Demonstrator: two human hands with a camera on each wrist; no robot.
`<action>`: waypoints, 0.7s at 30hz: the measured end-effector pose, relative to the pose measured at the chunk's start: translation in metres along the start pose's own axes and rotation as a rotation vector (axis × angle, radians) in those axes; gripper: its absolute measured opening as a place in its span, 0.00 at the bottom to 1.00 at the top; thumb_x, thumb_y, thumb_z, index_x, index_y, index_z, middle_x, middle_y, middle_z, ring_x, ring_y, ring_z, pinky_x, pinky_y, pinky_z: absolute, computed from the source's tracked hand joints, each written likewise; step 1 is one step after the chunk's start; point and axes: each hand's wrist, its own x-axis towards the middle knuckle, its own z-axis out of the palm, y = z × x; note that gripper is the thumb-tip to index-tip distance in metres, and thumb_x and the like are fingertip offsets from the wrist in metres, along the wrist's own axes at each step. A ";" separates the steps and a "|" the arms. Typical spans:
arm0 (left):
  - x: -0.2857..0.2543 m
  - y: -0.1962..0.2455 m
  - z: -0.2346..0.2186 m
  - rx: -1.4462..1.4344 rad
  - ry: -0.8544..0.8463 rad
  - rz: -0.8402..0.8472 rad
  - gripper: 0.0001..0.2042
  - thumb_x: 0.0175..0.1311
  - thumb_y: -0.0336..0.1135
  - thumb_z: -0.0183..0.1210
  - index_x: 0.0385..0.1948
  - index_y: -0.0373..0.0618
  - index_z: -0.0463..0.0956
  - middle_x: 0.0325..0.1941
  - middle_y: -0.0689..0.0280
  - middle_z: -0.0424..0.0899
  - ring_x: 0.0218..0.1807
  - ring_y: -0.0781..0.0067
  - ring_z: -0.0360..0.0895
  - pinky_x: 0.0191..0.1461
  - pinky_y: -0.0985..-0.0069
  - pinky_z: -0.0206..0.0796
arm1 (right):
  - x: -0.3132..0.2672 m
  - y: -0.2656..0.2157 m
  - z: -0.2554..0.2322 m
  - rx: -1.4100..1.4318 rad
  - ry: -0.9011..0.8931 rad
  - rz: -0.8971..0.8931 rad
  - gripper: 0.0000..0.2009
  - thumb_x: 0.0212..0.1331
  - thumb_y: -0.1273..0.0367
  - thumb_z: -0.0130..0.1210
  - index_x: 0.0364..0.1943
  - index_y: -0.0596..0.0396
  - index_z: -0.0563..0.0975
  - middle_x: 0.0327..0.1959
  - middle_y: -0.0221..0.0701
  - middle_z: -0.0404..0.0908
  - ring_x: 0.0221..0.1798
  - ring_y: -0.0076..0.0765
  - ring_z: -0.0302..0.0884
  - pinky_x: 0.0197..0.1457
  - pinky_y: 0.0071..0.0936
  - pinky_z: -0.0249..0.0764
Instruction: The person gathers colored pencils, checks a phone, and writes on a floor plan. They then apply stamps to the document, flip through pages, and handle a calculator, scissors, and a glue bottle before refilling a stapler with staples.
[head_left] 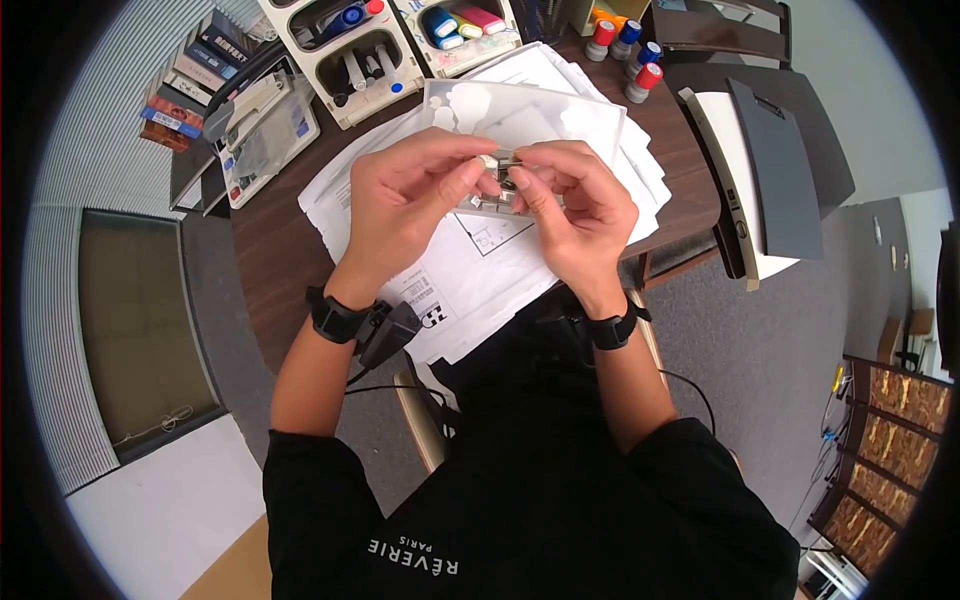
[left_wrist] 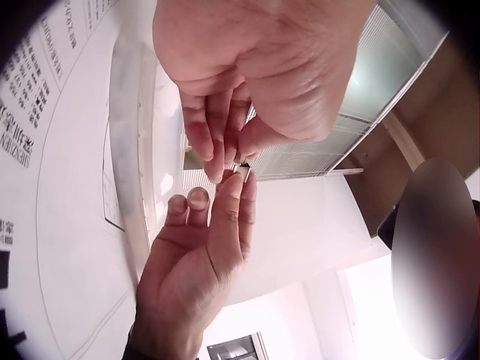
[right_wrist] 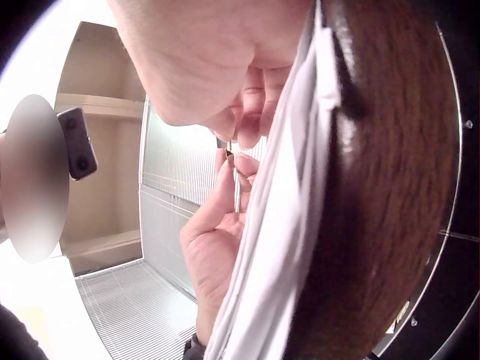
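Both hands meet fingertip to fingertip above a clear plastic box [head_left: 570, 112] on the papers. My left hand [head_left: 405, 195] pinches one side of a small shiny metal piece [left_wrist: 241, 168] between thumb and fingers. My right hand [head_left: 585, 210] pinches its other side, thumb toward me. In the right wrist view the same small metal piece [right_wrist: 230, 151] shows silver with a dark part; fingertips cover most of it, and I cannot tell its kind. Other small silvery parts [head_left: 490, 200] show below the fingers, inside the box.
Loose papers [head_left: 480, 290] are spread over the dark wooden table [head_left: 270, 270]. Behind them stand organizers [head_left: 345, 110] with pens and markers, and several red- and blue-capped bottles [head_left: 648, 78]. A black-and-white device [head_left: 770, 170] is at right; books [head_left: 190, 85] stand at far left.
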 end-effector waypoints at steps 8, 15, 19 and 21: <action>0.000 0.000 -0.001 0.015 -0.004 0.017 0.10 0.70 0.23 0.57 0.49 0.32 0.81 0.40 0.59 0.87 0.39 0.75 0.85 0.44 0.79 0.77 | 0.000 -0.005 0.000 -0.011 0.002 0.032 0.10 0.56 0.82 0.65 0.43 0.62 0.84 0.40 0.36 0.85 0.33 0.22 0.81 0.35 0.19 0.78; 0.001 -0.002 -0.002 -0.001 -0.026 -0.033 0.10 0.70 0.23 0.58 0.50 0.30 0.80 0.36 0.58 0.87 0.38 0.75 0.84 0.44 0.78 0.79 | 0.000 -0.006 0.000 -0.018 -0.002 0.059 0.10 0.56 0.80 0.66 0.42 0.63 0.85 0.37 0.36 0.86 0.32 0.23 0.82 0.35 0.19 0.78; 0.001 -0.004 -0.003 -0.034 -0.029 -0.051 0.10 0.70 0.23 0.58 0.49 0.30 0.80 0.36 0.58 0.87 0.38 0.75 0.84 0.44 0.77 0.79 | 0.000 -0.004 0.000 0.002 0.000 0.053 0.09 0.56 0.80 0.66 0.41 0.63 0.85 0.36 0.36 0.86 0.32 0.24 0.82 0.35 0.19 0.78; 0.001 -0.005 -0.005 -0.066 -0.050 -0.064 0.10 0.70 0.24 0.59 0.48 0.30 0.81 0.35 0.58 0.87 0.37 0.74 0.85 0.43 0.76 0.80 | 0.000 0.000 -0.002 -0.048 -0.030 0.002 0.07 0.57 0.79 0.66 0.40 0.63 0.85 0.34 0.35 0.86 0.32 0.25 0.83 0.34 0.19 0.78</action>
